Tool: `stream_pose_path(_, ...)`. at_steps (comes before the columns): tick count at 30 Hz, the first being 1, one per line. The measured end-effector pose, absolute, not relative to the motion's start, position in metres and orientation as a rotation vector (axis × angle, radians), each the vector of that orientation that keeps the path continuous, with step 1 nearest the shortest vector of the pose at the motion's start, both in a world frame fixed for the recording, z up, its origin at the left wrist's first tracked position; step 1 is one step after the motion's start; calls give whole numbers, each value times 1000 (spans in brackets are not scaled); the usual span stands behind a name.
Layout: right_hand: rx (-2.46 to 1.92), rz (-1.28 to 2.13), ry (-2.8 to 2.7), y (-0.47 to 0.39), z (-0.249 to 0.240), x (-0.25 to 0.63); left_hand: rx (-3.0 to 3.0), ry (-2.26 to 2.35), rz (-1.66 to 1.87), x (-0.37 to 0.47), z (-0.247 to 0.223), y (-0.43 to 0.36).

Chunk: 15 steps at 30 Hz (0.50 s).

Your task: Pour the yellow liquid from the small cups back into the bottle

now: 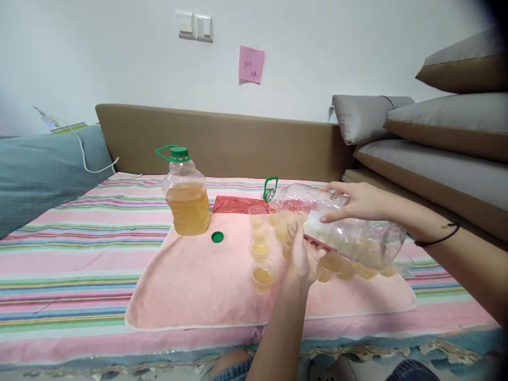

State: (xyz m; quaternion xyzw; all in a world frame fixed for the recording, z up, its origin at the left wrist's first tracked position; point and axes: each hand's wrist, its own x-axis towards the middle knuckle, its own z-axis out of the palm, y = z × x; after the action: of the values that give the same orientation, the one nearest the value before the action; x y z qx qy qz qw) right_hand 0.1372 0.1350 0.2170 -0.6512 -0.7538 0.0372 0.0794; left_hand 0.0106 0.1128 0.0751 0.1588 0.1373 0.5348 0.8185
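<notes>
A large clear plastic bottle lies tilted almost level above the cups, its mouth with a green handle ring pointing left. Underneath, my left hand supports it with the fingers against its side. My right hand grips the bottle from above. Little or no liquid shows inside it. Its mouth is over the rows of clear plastic cups, several of which hold yellowish liquid; many are partly hidden behind the bottle and my hands. To the left stands a second bottle, upright, green-capped and part full of amber liquid.
A loose green cap lies on the pink mat. Behind the cups is a red plastic sheet. Stacked grey-brown cushions rise at the right. A brown headboard runs along the back, with a blue-grey cushion at the left.
</notes>
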Motion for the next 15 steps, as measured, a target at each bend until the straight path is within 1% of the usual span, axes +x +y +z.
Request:
stream_pose_path(6, -2081, 121, -2252, 146, 218, 132, 300, 316, 1108, 9, 78, 117)
stream_pose_path(15, -2081, 63, -2351, 163, 220, 128, 237, 286, 1086, 6, 78, 123)
